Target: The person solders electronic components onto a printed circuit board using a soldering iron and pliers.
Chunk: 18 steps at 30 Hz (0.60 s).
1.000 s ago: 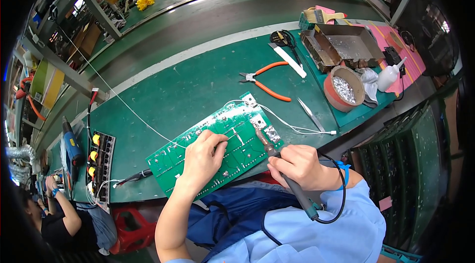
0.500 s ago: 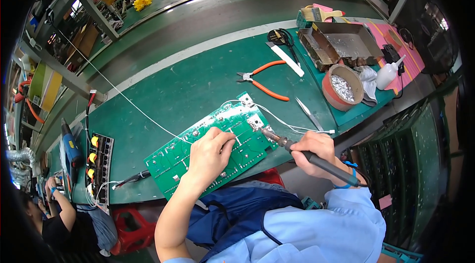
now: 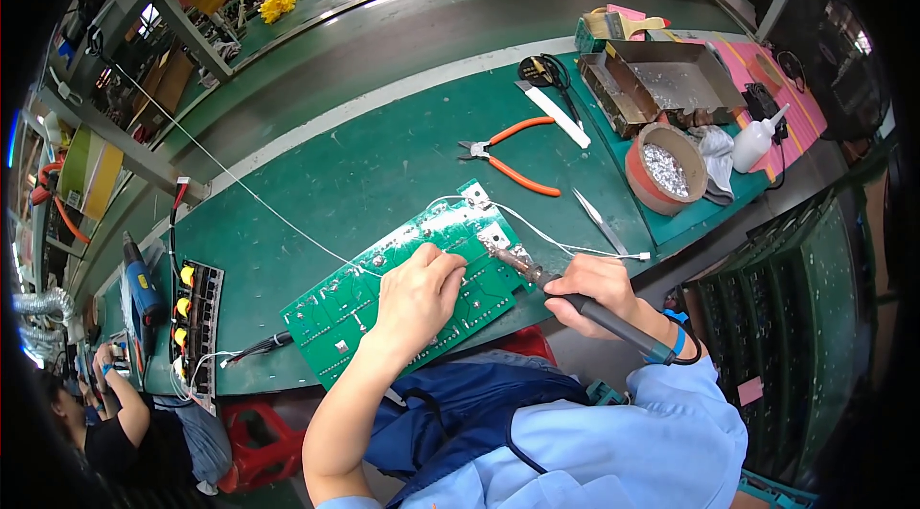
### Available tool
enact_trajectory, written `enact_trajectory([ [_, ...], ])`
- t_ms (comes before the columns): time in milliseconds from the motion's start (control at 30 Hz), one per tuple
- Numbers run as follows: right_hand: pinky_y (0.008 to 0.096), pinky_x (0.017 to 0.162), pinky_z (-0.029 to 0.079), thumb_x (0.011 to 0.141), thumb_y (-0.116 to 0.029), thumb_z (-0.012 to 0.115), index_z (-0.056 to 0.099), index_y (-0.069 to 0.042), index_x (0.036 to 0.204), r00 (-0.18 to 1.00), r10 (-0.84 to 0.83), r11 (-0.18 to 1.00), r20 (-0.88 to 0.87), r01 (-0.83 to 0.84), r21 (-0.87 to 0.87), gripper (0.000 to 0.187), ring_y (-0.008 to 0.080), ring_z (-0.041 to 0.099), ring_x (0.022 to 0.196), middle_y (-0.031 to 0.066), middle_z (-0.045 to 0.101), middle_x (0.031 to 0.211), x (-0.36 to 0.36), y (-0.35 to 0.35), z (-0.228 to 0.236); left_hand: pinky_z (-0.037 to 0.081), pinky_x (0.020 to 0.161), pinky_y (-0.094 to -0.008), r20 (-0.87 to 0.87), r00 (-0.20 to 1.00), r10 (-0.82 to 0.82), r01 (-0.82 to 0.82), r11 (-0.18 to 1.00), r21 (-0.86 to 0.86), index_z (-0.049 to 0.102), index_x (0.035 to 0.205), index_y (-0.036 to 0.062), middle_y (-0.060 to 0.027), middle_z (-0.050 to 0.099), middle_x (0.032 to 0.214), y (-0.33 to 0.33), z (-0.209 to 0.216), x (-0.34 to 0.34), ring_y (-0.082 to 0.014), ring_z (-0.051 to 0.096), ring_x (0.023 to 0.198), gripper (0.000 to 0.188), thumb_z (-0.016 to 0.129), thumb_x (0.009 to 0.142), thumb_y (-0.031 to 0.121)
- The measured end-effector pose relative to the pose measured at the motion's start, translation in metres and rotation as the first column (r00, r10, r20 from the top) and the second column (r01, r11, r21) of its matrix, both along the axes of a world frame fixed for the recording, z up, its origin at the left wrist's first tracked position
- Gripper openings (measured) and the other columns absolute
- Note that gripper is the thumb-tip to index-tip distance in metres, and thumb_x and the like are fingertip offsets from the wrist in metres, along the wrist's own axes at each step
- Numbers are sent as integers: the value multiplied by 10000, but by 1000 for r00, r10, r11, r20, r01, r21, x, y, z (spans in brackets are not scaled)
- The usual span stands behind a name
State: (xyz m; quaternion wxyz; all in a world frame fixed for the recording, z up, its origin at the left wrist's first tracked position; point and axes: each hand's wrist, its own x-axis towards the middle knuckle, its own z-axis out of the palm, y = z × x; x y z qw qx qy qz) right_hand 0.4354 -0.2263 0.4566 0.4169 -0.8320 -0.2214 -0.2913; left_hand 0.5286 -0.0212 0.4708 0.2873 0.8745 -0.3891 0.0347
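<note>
1. Circuit board, green and dotted with solder, lies at a slant along the near edge of our green workbench, the broadest surface before us. Our left hand covers part of it.
2. Toward the far right we see a low-walled metal tray with pale flecks on its floor.
3. To our left, apart from the board, rests a long black assembly carrying a row of round yellow parts.
4. Just nearer to us than the tray is a round reddish pot holding silvery bits; a white bottle is near it.
5. Our right hand, just off the board's right end, is wrapped around a soldering iron. Its tip reaches the shiny patches there, though we cannot tell whether it touches them.
6. Our left hand sits over the board's middle, thumb and forefinger pinched on a thin pale wire that runs in from the upper left.
7. Beyond the board we have orange-handled cutters, handles spread, with a white-handled knife near them.
8. Pointed metal tweezers lie between the cutters and a white cable, which ends in a small plug.
</note>
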Motion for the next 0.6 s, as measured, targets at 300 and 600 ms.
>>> enact_trajectory([
  [300, 289, 382, 370, 581, -21, 671, 586, -18, 707, 990, -28, 998, 136, 35, -43, 152, 195, 465, 427, 63, 462, 538, 0, 4, -8, 457, 544, -339, -9, 1000, 6, -6, 1000, -10, 604, 783, 65, -73, 526, 718, 1, 1, 0, -242, 564, 623, 65, 595, 723, 88],
  [600, 284, 394, 369, 590, -17, 665, 585, -11, 722, 997, -43, 997, 59, 39, 65, 154, 190, 470, 446, 68, 475, 553, 6, 0, -9, 439, 517, -309, -113, 990, 87, -92, 995, -46, 601, 815, 33, -78, 528, 704, 11, 14, 5, -207, 545, 549, 82, 586, 738, 58],
])
